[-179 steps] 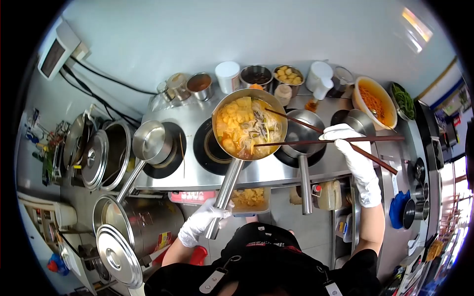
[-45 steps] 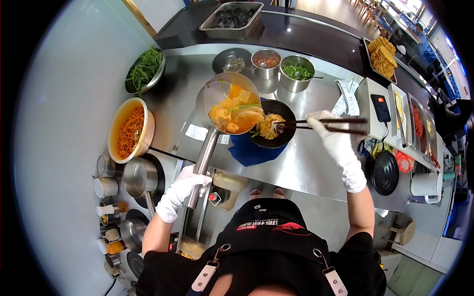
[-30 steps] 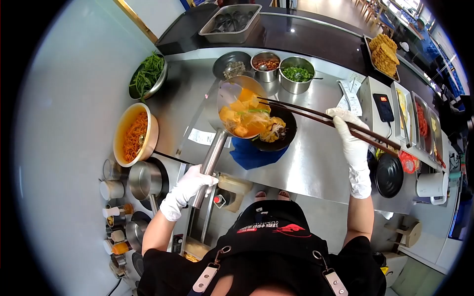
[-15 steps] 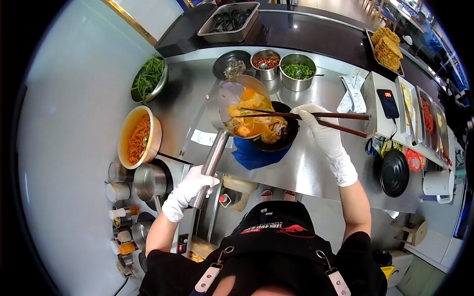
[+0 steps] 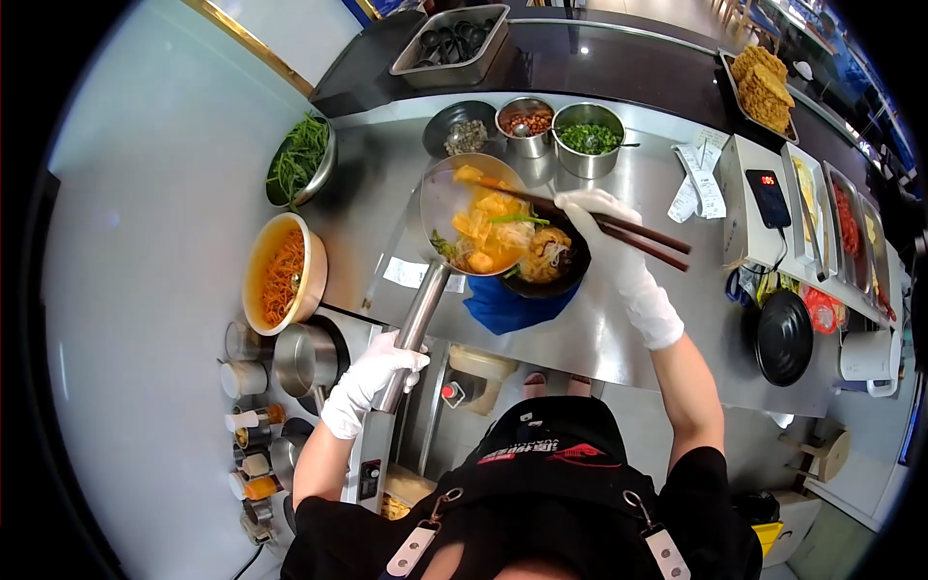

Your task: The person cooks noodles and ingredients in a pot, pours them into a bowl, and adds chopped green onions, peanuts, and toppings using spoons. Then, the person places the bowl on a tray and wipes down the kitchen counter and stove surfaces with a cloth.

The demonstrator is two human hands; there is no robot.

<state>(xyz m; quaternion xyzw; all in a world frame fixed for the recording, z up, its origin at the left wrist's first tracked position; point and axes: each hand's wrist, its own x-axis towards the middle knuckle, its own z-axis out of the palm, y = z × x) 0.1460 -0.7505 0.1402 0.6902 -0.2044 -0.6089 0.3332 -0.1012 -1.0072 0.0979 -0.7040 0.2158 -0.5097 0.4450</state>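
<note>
My gloved left hand (image 5: 385, 372) is wrapped round the metal handle of a saucepan (image 5: 434, 188). The pan is tilted over a black bowl (image 5: 570, 275), which sits on a blue cloth (image 5: 514, 311). Orange broth, noodles and yellow pieces of food (image 5: 491, 222) lie in the pan. Some noodles and other food (image 5: 547, 253) are in the bowl. Long brown chopsticks (image 5: 633, 232) are gripped in my gloved right hand (image 5: 604, 217), to the right of the bowl. Their tips reach into the far side of the pan, among the food.
Behind the pan stand a dark bowl (image 5: 448, 123), a pot of peanuts (image 5: 522, 145) and a pot of chopped greens (image 5: 588, 164). A tub of orange shreds (image 5: 316, 261) and a bowl of leafy greens (image 5: 327, 166) are at left. Paper slips (image 5: 710, 198) lie right, beside ingredient trays (image 5: 822, 232).
The chopstick tips have swung to the far side of the pan, and my right hand has shifted slightly left. My left hand keeps the pan tilted over the bowl.
</note>
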